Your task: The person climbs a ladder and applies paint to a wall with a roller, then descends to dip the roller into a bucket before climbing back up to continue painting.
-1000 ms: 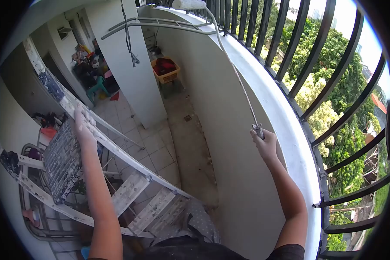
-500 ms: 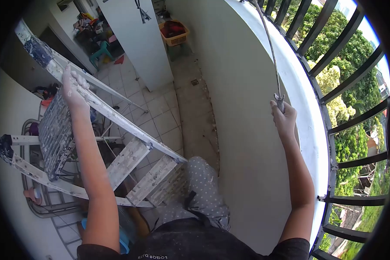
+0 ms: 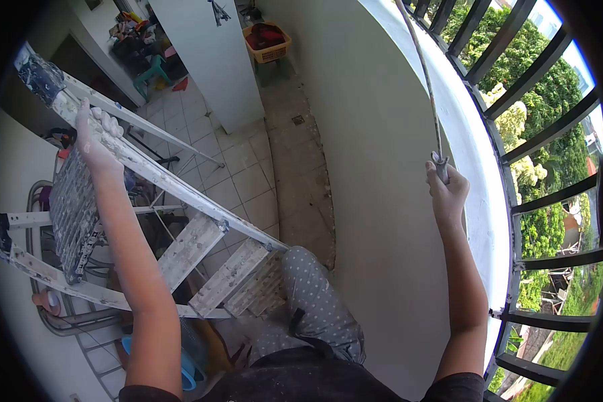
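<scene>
A paint-spattered stepladder (image 3: 161,175) stands at the left, its treads running down toward my legs. My left hand (image 3: 99,137), whitish on the fingers, is wrapped round its upper side rail. In my right hand (image 3: 447,191) is the grey handle of a long thin metal rod (image 3: 427,80), like the frame of a paint roller. That rod points up along the white ledge (image 3: 479,174), and its far end is out of view. The right fist is in front of the curved pale wall (image 3: 382,221), near the ledge's inner edge.
Black railing bars (image 3: 543,136) line the ledge at the right, with trees outside. A yellow basket (image 3: 268,50) with dark red cloth sits on a green stool beyond the pillar (image 3: 208,67). Folded metal tubing and a blue basin (image 3: 189,368) are behind and below the ladder.
The view has shifted slightly. My right hand and the rod's handle appear a little lower and farther right. My left hand keeps its grip on the ladder rail.
</scene>
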### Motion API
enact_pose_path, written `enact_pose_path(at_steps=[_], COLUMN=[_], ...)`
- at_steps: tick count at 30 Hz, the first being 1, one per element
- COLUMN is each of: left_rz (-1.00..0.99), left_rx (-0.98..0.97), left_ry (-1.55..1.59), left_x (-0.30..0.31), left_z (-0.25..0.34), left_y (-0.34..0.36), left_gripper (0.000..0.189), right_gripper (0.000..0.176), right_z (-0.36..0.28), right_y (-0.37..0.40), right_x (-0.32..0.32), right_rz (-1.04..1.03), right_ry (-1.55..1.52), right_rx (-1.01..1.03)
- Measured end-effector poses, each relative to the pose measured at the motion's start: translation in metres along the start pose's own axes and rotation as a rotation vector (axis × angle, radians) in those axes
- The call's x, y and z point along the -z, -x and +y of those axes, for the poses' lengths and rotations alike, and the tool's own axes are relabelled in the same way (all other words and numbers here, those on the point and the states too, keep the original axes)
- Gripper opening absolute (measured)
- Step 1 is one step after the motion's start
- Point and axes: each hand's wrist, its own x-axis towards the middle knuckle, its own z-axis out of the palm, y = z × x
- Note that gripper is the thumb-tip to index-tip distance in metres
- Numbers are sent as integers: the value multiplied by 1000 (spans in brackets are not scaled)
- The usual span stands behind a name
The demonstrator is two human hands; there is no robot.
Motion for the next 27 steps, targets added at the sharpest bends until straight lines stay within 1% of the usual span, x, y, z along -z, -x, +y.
enact_pose_path(at_steps=[5, 7, 8, 14, 17, 20, 23, 27], left_rz=[-28, -8, 41, 62, 64, 99, 135, 198], left_rx=[23, 22, 28, 92, 101, 110, 104, 107], left_ry=[10, 1, -1, 33, 57, 68, 59, 37], left_x=[1, -5, -9, -7, -3, -2, -6, -12], left_z=[1, 4, 5, 8, 7, 4, 6, 8], left_y=[3, 6, 8, 4, 2, 2, 3, 5], left_gripper=[32, 32, 31, 29, 26, 25, 22, 21], right_gripper=[30, 32, 33, 42, 41, 39, 38, 36], right_z=[-1, 1, 2, 10, 7, 22, 13, 37], right_y=[1, -3, -5, -19, -20, -22, -24, -20], right_x=[9, 10, 11, 12, 5, 6, 8, 1], right_rz=[32, 47, 47, 96, 31, 6, 39, -38], right_ry=[15, 17, 19, 42, -23, -38, -3, -93], right_rx=[-15, -10, -11, 93, 72, 86, 122, 89])
